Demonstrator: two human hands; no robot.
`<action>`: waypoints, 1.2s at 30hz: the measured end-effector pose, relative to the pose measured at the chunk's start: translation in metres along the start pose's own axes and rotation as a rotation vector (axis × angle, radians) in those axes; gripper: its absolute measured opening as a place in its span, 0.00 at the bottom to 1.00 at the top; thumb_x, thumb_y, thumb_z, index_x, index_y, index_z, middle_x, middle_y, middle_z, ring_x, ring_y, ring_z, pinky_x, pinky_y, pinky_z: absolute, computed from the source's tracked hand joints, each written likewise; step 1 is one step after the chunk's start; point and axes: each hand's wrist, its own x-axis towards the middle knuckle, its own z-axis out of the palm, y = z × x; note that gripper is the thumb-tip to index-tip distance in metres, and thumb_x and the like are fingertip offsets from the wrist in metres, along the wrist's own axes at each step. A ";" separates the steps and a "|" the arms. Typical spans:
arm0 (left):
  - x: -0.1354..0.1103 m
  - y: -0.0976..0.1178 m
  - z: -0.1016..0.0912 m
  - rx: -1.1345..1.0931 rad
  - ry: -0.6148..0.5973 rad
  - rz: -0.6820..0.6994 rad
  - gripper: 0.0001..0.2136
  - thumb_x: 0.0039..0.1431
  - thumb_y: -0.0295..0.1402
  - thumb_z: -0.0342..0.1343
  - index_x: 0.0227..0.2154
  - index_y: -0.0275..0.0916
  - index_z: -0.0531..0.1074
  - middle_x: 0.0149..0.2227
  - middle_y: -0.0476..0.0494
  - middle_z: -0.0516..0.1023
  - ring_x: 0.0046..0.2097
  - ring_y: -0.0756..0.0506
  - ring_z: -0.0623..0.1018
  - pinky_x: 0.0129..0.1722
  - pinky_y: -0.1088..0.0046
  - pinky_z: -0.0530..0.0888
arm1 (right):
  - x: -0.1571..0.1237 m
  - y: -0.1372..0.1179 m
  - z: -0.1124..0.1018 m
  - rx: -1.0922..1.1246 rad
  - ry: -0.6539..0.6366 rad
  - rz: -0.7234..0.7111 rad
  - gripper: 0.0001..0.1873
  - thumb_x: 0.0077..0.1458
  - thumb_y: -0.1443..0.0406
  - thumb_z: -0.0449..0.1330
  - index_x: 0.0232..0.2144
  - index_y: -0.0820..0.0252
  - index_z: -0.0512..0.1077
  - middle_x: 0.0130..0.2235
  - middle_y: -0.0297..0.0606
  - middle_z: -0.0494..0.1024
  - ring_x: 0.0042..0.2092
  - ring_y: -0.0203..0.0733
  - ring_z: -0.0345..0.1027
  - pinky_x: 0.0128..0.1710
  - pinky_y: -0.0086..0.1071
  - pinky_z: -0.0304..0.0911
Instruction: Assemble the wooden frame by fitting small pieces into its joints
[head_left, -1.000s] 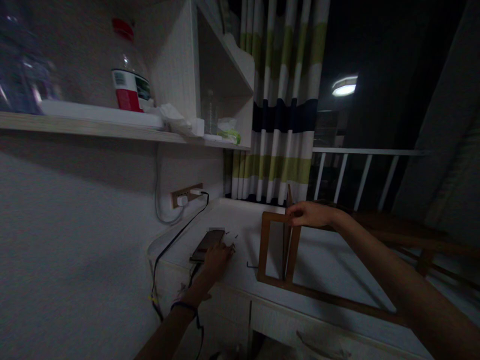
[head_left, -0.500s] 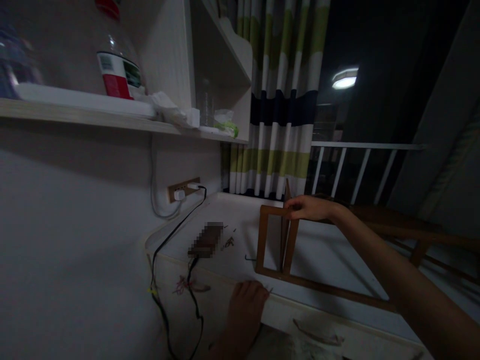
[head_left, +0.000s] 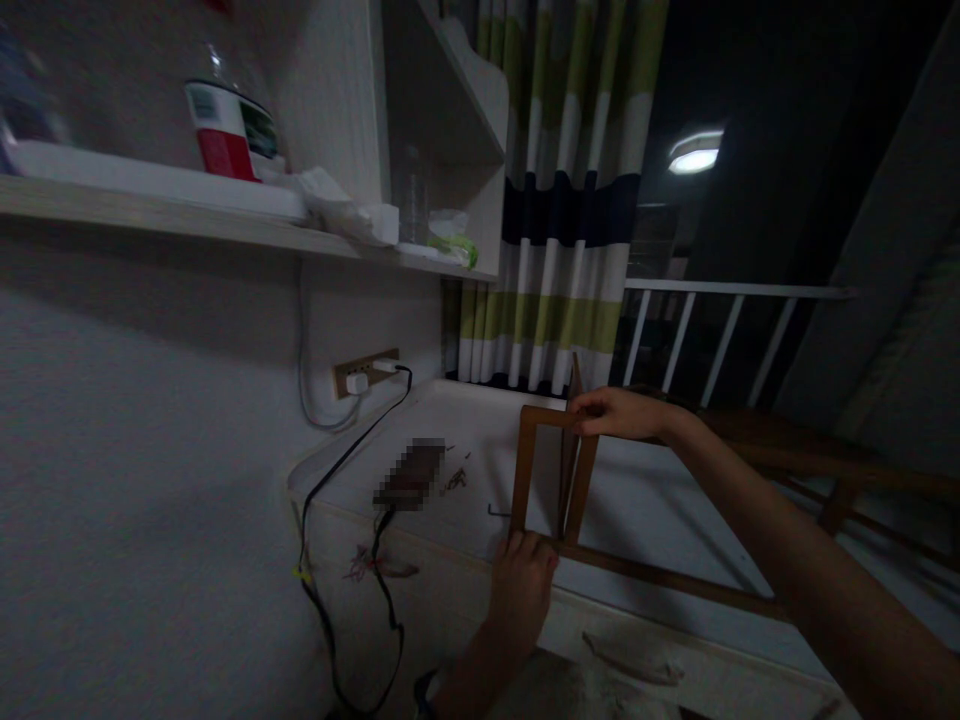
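Observation:
My right hand (head_left: 619,412) grips the top of a brown wooden frame (head_left: 523,470), where an upright and a thin board (head_left: 573,400) meet. The frame stands upright on the white surface, with a long lower rail running right. My left hand (head_left: 523,575) is at its lower left corner, fingers curled against the lower rail. What those fingers hold, if anything, is hidden. Just left of the frame lies a small bent hex key (head_left: 498,513). Beyond it sits a small heap of dark slim pieces, perhaps screws (head_left: 455,480).
A blurred-out dark object (head_left: 411,474) with a black cable (head_left: 397,590) lies to the left. The cable from the wall socket (head_left: 366,373) hangs over the edge. A shelf (head_left: 225,225) with bottles juts out above. Curtain (head_left: 559,210) and railing (head_left: 739,290) stand behind.
My left hand has moved up and right from the front edge to the frame's lower corner. A thin piece seen at its fingertips is now hidden. My right hand keeps its grip.

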 end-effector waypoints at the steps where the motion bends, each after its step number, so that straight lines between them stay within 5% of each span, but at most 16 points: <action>1: 0.002 0.000 -0.001 -0.007 -0.007 0.000 0.06 0.58 0.28 0.49 0.30 0.40 0.70 0.34 0.51 0.72 0.40 0.47 0.68 0.41 0.68 0.61 | 0.000 0.001 0.000 -0.003 0.004 -0.006 0.12 0.46 0.59 0.55 0.31 0.62 0.68 0.29 0.32 0.66 0.34 0.38 0.60 0.35 0.30 0.56; 16: 0.008 -0.001 -0.007 -0.023 -0.081 0.013 0.03 0.56 0.30 0.52 0.33 0.41 0.69 0.37 0.51 0.71 0.42 0.48 0.69 0.43 0.71 0.66 | -0.002 -0.003 0.001 -0.005 0.020 0.009 0.11 0.46 0.61 0.55 0.31 0.62 0.69 0.28 0.32 0.68 0.33 0.38 0.61 0.33 0.30 0.57; 21: 0.009 -0.003 -0.007 -0.019 -0.116 0.018 0.10 0.55 0.29 0.53 0.40 0.42 0.66 0.43 0.50 0.69 0.44 0.49 0.72 0.40 0.74 0.70 | -0.002 -0.006 -0.002 -0.030 -0.007 0.008 0.11 0.47 0.61 0.55 0.31 0.63 0.69 0.28 0.32 0.67 0.32 0.37 0.61 0.32 0.29 0.56; 30: 0.019 -0.010 -0.004 0.035 -0.246 -0.002 0.10 0.54 0.32 0.54 0.40 0.43 0.65 0.43 0.52 0.72 0.39 0.47 0.76 0.33 0.71 0.75 | 0.007 -0.007 -0.019 -0.053 -0.195 0.027 0.14 0.49 0.57 0.56 0.32 0.62 0.71 0.30 0.33 0.71 0.32 0.38 0.63 0.31 0.29 0.57; 36: 0.020 -0.026 0.020 0.013 -0.257 0.014 0.12 0.49 0.33 0.59 0.38 0.47 0.67 0.40 0.55 0.74 0.32 0.48 0.78 0.29 0.73 0.76 | 0.017 -0.009 -0.027 0.004 -0.352 0.068 0.11 0.49 0.57 0.57 0.28 0.59 0.72 0.25 0.31 0.70 0.29 0.35 0.64 0.27 0.27 0.58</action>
